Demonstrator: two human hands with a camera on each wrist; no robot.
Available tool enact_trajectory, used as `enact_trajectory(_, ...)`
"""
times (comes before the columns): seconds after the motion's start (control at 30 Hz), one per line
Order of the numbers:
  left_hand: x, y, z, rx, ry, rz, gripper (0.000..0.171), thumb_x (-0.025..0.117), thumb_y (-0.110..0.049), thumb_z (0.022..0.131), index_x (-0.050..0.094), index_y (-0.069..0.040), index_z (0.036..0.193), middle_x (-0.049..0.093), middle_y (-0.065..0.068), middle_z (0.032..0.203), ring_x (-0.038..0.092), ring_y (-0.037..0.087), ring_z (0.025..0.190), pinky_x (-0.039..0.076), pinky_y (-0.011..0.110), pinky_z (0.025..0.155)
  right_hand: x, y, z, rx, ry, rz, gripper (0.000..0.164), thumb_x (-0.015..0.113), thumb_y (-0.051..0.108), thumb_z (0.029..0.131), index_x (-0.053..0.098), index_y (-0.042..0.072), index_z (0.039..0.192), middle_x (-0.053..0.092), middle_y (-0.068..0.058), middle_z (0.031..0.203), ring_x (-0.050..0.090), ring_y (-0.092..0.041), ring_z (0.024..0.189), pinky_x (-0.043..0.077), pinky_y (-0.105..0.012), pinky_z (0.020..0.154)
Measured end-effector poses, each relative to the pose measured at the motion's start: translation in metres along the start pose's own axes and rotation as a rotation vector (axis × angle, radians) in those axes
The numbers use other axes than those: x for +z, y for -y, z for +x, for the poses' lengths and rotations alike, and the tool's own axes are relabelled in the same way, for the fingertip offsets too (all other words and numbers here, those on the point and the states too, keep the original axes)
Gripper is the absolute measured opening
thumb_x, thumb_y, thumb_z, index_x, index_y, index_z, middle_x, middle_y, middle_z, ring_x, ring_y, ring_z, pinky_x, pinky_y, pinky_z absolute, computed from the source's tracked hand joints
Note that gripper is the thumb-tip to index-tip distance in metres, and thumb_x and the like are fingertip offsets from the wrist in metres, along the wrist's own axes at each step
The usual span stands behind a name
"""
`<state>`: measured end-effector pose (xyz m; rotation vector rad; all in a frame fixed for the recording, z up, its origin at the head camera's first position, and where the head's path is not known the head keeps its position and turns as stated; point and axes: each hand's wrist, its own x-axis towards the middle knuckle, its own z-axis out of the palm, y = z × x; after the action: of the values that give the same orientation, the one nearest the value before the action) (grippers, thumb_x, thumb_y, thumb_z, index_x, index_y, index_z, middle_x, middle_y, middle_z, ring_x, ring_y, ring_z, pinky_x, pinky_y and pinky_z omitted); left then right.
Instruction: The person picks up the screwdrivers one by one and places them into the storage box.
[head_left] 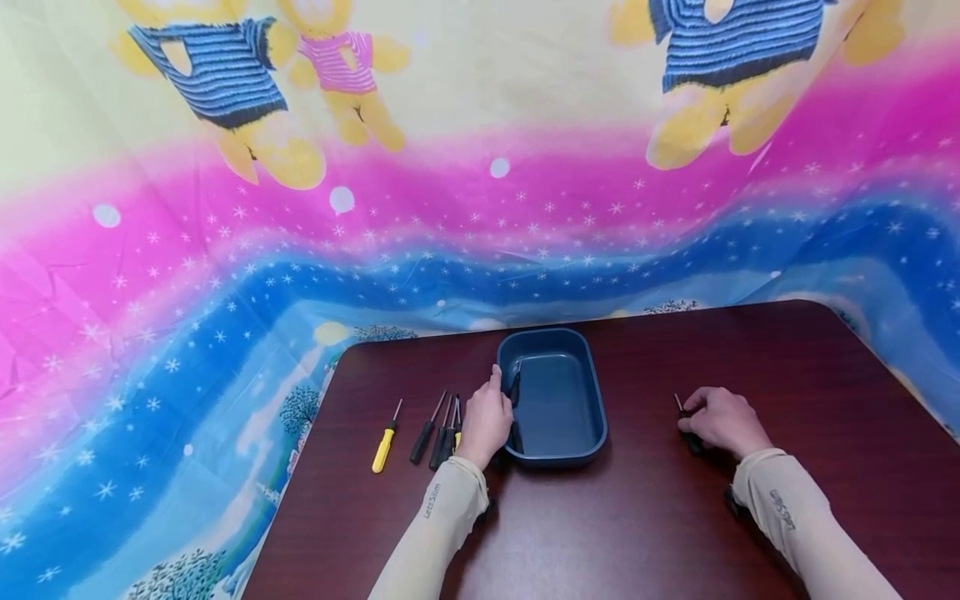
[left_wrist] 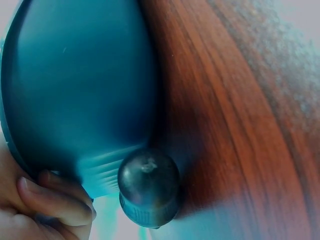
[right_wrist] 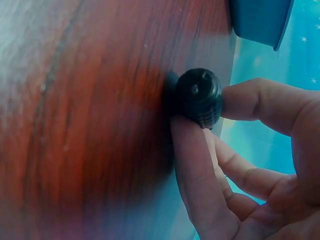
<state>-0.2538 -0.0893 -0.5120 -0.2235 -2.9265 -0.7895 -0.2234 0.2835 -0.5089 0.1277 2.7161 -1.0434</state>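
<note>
A dark blue plastic bin [head_left: 558,458] stands on the table, with black-handled screwdrivers [head_left: 516,387] lying inside along its left wall. My left hand [head_left: 486,423] grips the bin's left rim; in the left wrist view its fingers [left_wrist: 65,205] curl against the bin's outer wall. Just beside that wall is the rounded end of a black handle [left_wrist: 149,185]. Well to the right of the bin, my right hand [head_left: 723,421] pinches a small black-handled screwdriver [head_left: 692,442], its metal shaft pointing away from me. In the right wrist view, thumb and finger hold the handle [right_wrist: 199,97] close to the tabletop.
Left of the bin lie a yellow-handled screwdriver [head_left: 384,450] and several more screwdrivers [head_left: 422,442], some partly hidden by my left hand. The dark wooden table [head_left: 600,533] ends at a printed cloth backdrop [head_left: 465,208] behind it.
</note>
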Motion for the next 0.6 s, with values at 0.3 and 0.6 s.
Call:
enact_trajectory(0.3,0.000,-0.001,0.000,-0.008,0.003,-0.009,0.056,0.054,-0.011,0.106,0.038,0.000,0.158,0.058,0.006,0.079,0.047,0.012,0.053,0.043,0.027,0.055,0.003,0.001,0.000,0.011,-0.004,0.078,0.035,0.074,0.017,0.090,0.067,-0.004,0.117,0.075,-0.014,0.093,0.066,-0.019,0.068,0.054,-0.035,0.061)
enact_trajectory(0.6,0.000,-0.001,0.000,-0.010,0.003,-0.012,0.056,0.054,-0.010,0.106,0.037,0.000,0.158,0.058,0.006,0.078,0.047,0.012,0.052,0.041,0.026,0.053,0.000,0.016,0.001,-0.031,0.021,0.305,0.036,0.071,0.008,0.092,0.061,-0.009,0.122,0.075,-0.020,0.101,0.070,-0.022,0.075,0.062,-0.039,0.067)
